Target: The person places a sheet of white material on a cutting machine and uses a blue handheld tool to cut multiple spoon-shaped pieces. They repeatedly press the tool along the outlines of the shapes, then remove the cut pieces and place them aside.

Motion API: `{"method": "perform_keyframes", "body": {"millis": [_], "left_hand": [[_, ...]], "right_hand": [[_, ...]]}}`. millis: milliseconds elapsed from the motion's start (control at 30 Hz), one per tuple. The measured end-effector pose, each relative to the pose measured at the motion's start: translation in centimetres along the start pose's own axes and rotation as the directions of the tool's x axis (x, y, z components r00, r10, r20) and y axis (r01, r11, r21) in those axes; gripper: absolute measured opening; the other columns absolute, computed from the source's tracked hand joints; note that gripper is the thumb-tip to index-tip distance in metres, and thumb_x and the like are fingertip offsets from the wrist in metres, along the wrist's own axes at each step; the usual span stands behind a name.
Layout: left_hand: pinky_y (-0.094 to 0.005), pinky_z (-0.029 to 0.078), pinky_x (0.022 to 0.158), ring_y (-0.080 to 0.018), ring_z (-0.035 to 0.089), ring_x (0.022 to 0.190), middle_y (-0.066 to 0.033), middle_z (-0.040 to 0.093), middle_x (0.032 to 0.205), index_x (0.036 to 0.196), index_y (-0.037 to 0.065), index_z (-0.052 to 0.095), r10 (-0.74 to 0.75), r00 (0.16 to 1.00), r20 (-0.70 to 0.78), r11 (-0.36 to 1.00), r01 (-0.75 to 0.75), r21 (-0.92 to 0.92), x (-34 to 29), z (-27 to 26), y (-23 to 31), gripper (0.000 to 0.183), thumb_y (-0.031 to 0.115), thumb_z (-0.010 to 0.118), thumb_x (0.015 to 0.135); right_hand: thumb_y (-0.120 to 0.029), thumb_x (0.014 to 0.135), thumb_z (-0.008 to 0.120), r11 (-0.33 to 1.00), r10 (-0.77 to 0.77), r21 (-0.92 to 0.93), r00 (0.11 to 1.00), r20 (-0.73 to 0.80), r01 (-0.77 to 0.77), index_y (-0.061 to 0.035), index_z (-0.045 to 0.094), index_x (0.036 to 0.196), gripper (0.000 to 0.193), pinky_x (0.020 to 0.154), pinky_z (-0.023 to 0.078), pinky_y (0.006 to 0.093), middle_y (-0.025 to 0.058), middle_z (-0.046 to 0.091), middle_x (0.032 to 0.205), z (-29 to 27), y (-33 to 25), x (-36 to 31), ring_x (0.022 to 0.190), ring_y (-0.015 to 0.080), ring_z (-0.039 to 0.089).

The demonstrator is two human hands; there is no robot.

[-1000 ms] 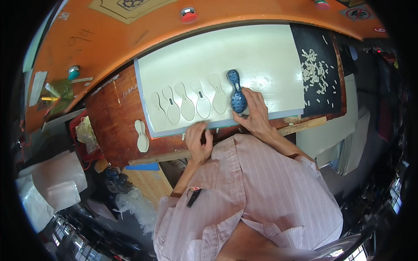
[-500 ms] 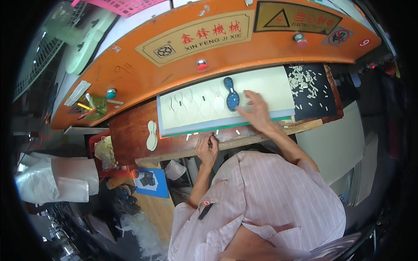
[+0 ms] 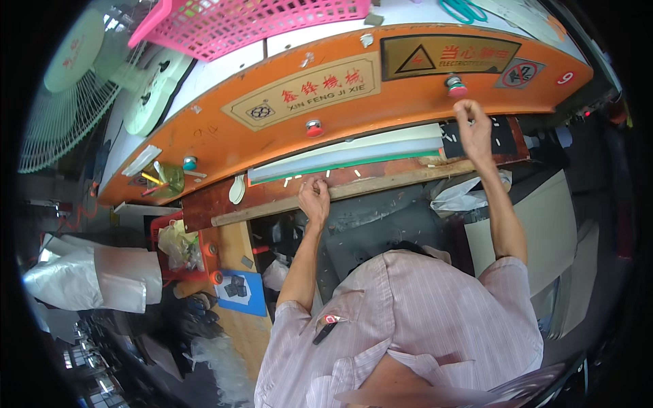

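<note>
My right hand is raised at the front of the orange machine beam. Its curled fingertips are just under a red push button; whether they touch it I cannot tell. My left hand rests at the table's front edge with fingers bent together. Anything small between them is hidden. Beside it are several small white strips. Under the beam shows the front strip of a stack of pale sheets. The blue shoe-sole-shaped piece that lay there is hidden now.
A second red button and a green button sit on the beam. White sole-shaped pieces lie at the table's left. A pink basket and a fan stand above. A blue clipboard lies lower left.
My right hand has moved from beside the blue sole-shaped piece up to the right-hand red button, its fingers curling. The beam covers more of the sheets in view. My left hand stays at the table edge.
</note>
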State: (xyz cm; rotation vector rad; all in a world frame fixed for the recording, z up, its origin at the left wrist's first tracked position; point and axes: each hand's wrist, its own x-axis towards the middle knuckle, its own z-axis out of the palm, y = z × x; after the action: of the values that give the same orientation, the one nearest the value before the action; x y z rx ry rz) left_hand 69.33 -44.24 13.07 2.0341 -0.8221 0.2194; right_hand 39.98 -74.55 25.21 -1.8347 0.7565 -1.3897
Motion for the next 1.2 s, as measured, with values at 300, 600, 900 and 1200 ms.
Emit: {"method": "perform_keyframes", "body": {"millis": [300,600,900,1200], "left_hand": [[-0.0481,0.053,0.077,-0.0342,0.068,0.08,-0.0139,0.069,0.079,0.095,0.005,0.076,-0.025,1.0,-0.004,0.999,0.025,0.03,1.6,0.7,0.4,0.021,0.023,0.065,0.097],[-0.0472,0.053,0.079,-0.0333,0.069,0.083,-0.0141,0.072,0.08,0.097,0.007,0.076,-0.074,0.994,0.08,0.997,0.072,0.027,1.4,-0.2,0.6,0.022,0.025,0.065,0.096],[-0.0468,0.053,0.087,-0.0335,0.067,0.092,-0.0152,0.073,0.088,0.105,0.003,0.074,-0.037,0.986,0.16,0.998,0.046,-0.052,-4.4,-2.1,-1.9,0.021,0.019,0.066,0.096],[-0.0506,0.031,0.121,-0.0418,0.046,0.141,-0.023,0.054,0.148,0.147,-0.003,0.052,0.322,0.921,0.219,0.946,-0.321,-0.041,-2.8,-2.7,2.9,0.06,0.009,0.068,0.09]], "right_hand": [[-0.022,0.096,0.071,0.972,-0.066,-0.207,0.978,0.2,0.108,-0.0036,0.073,0.104,0.02,0.089,0.052,0.0469,0.0151,0.073,0.102,6.0,0.6,-12.3,0.099,0.0351,0.068],[-0.02,0.093,0.073,0.936,-0.058,-0.31,0.944,0.324,0.164,-0.0055,0.071,0.12,0.03,0.101,0.047,0.0491,0.0158,0.072,0.115,10.5,0.1,-16.0,0.114,0.0375,0.063],[-0.016,0.09,0.073,0.941,0.014,-0.328,0.955,0.295,0.088,-0.0051,0.074,0.11,0.022,0.094,0.048,0.0488,0.0159,0.074,0.102,10.2,0.6,-20.9,0.104,0.0373,0.066],[-0.019,0.082,0.085,0.949,-0.092,-0.264,0.95,0.298,0.175,0.0054,0.058,0.137,0.066,0.103,0.049,0.0486,0.0239,0.064,0.133,14.6,-4.2,-18.8,0.116,0.041,0.061]]}}
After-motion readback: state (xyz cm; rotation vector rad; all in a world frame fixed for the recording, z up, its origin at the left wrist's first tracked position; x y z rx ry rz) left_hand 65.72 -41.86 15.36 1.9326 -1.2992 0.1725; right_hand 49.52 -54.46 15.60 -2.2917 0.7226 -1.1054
